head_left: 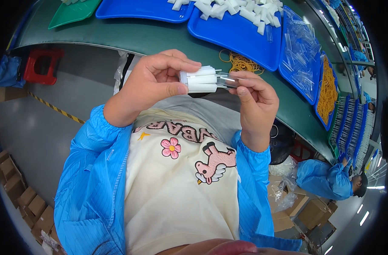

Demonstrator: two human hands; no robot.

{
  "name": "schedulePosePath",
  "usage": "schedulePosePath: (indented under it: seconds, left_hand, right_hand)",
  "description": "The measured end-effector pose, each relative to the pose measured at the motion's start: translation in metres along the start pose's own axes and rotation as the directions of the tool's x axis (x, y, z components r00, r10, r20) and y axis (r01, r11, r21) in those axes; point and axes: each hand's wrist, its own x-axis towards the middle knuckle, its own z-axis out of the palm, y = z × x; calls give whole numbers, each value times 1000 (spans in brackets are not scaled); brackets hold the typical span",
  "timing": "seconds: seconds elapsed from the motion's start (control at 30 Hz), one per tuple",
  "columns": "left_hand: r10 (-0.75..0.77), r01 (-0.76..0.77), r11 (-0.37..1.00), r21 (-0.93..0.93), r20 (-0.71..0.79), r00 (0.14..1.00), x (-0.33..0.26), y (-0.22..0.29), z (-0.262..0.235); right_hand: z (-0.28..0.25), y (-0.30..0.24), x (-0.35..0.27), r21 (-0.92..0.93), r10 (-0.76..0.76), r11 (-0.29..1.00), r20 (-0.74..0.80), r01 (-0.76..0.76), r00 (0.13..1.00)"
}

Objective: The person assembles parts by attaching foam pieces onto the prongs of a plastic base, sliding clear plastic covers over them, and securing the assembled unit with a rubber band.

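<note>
In front of my chest, my left hand [149, 78] is closed around one end of a bundle of short white cylinders [202, 80] lying side by side. Thin pins or rods stick out of the bundle's right end. A clear plastic piece [226, 79] meets that end, and my right hand [257, 97] pinches it between thumb and fingers. Whether the clear piece sits around the pins or only beside them, I cannot tell. Just beyond my hands, a loose pile of yellow rubber bands [240, 63] rests on the green table [130, 36].
A blue tray [232, 40] holds white foam-like pieces [249, 12]. Clear plastic pieces [300, 51] fill another, and more rubber bands [325, 91] a third. Racks [351, 127] stand farther right. A co-worker in blue [325, 178] is at lower right. A red stool [43, 66] and cardboard boxes [34, 206] are left.
</note>
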Motion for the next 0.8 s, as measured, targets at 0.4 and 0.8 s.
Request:
schedulePosePath:
  seconds: [0.4, 0.8]
  left_hand:
    - [-17, 18, 998, 65, -12, 1000, -3, 3, 3]
    - [20, -12, 962, 272, -28, 999, -6, 3, 1]
  right_hand:
    - [5, 5, -9, -141, -115, 984, -38, 109, 993]
    - [3, 4, -8, -93, -94, 992, -46, 89, 995]
